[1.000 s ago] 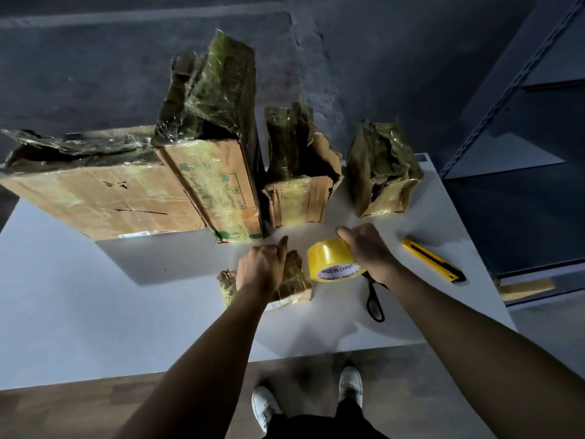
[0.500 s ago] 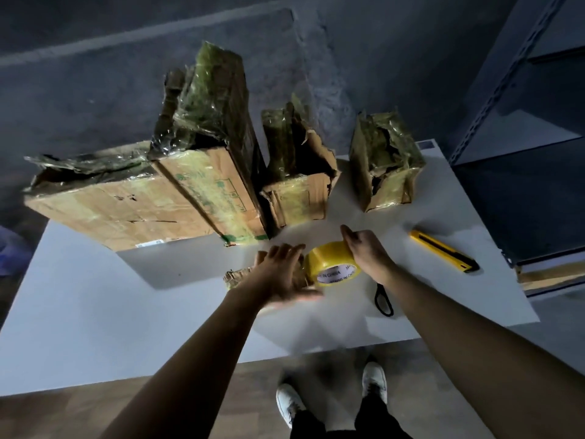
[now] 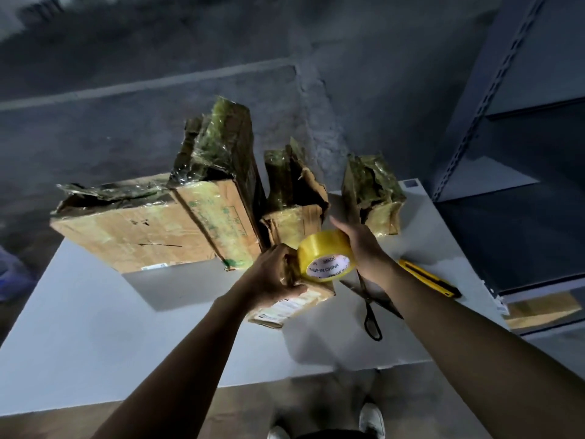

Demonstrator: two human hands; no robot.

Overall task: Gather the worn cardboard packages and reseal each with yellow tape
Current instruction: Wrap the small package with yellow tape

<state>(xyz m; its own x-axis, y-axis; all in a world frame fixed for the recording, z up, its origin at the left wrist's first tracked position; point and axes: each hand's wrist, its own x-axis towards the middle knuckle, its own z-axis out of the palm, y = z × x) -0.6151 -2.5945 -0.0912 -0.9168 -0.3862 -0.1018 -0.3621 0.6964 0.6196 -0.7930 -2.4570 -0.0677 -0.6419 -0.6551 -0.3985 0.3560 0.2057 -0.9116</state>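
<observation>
Dim storeroom, white table (image 3: 95, 327): small box (image 3: 294, 304) + tape (image 3: 326, 256) in hand, near-centre.
L hand (image 3: 272, 274) curls round small box's left end, box tilted; can't tell if it's off table. R hand (image 3: 361, 245) wraps fingers over tape's far side, tape touching box top. Box looks light, soft, crushed, so prob. best held by ends/edges, not squeezed mid-face; old film likely slick. Four far boxes (image 3: 221, 198) wait behind; scissors (image 3: 372, 315), knife (image 3: 427, 277) at right.

Crinkled glossy film over rough torn cardboard packages (image 3: 152, 223); glossy yellow plastic tape roll (image 3: 326, 255); table (image 3: 95, 327) matt, probably laminate.
</observation>
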